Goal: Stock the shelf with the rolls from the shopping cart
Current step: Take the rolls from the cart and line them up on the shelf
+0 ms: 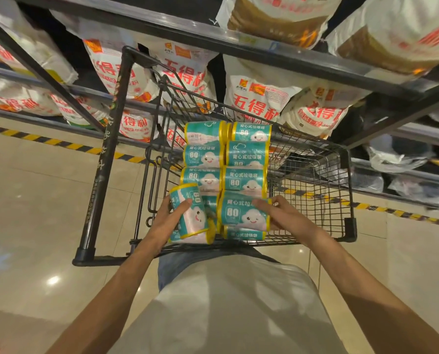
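- Inside the shopping cart (315,175), near its close rim: teal rolls (246,154) w/ yellow ends, lying flat in two columns running toward the far rim, touching each other.
- Left hand (170,221) at cart's near-left corner, fingers curled round one roll (189,213), which is tilted up above the rest.
- Right hand (285,215) just right of that, fingers and thumb wrapped on a second roll (244,212) lying crosswise atop the right column.
- Right part of the cart basket: bare wire mesh.
- Cart's black frame post (111,139) rises on the left side; wire side walls stand between rolls and shelf.
- Beyond the cart: dark metal shelf (277,52), several tiers, packed w/ big white sacks (259,98) w/ red lettering; brown-and-white sacks (277,19) on the tier above.
- Right of cart, lower tier: clear-wrapped bundles (394,154), contents unclear.
- Under the cart: glossy beige tile floor (34,200) w/ light glare; yellow-black hazard tape (60,144) runs along the shelf base.
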